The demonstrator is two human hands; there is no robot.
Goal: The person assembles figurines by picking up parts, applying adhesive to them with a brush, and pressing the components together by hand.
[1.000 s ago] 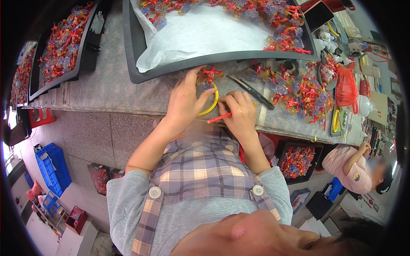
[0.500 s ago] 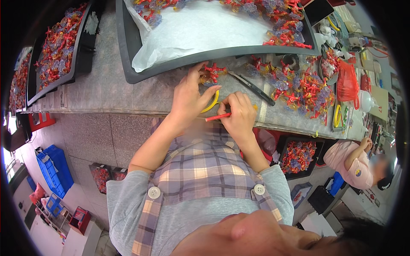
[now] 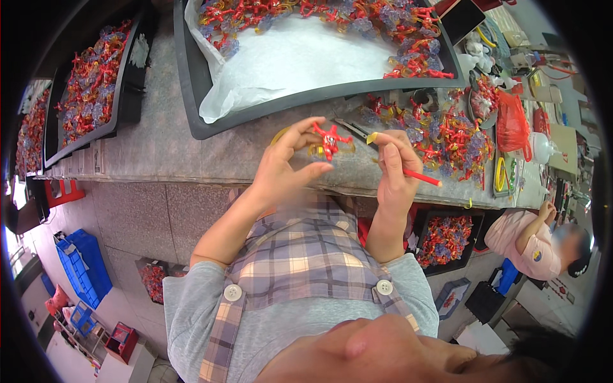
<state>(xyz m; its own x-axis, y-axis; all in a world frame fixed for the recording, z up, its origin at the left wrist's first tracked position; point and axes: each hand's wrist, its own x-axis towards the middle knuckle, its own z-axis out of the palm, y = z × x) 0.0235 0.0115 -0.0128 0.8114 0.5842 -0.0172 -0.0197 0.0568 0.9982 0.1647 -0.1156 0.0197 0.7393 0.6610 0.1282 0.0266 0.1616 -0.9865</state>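
My left hand (image 3: 287, 163) grips a small red toy figure (image 3: 329, 140) with clear yellow and purplish parts, raised over the grey worktop between thumb and fingers. My right hand (image 3: 397, 163) is closed around a thin red stick (image 3: 423, 177), whose red end points to the right. A small yellow tip (image 3: 371, 137) shows at its fingertips on the side facing the figure; whether it belongs to the stick is hidden by the fingers. Behind that hand a dark box cutter (image 3: 352, 129) lies on the worktop. Part of a yellow ring (image 3: 279, 135) shows behind my left hand.
Beyond my hands stands a large black tray (image 3: 281, 107) lined with white paper and holding several figures. More figures (image 3: 453, 143) lie heaped on the right. Another filled tray (image 3: 118, 96) stands at left. A person (image 3: 527, 239) sits at the far right.
My left hand has lifted the figure off the worktop toward me. My right hand has moved right and turned the stick, so its red end now points right instead of left.
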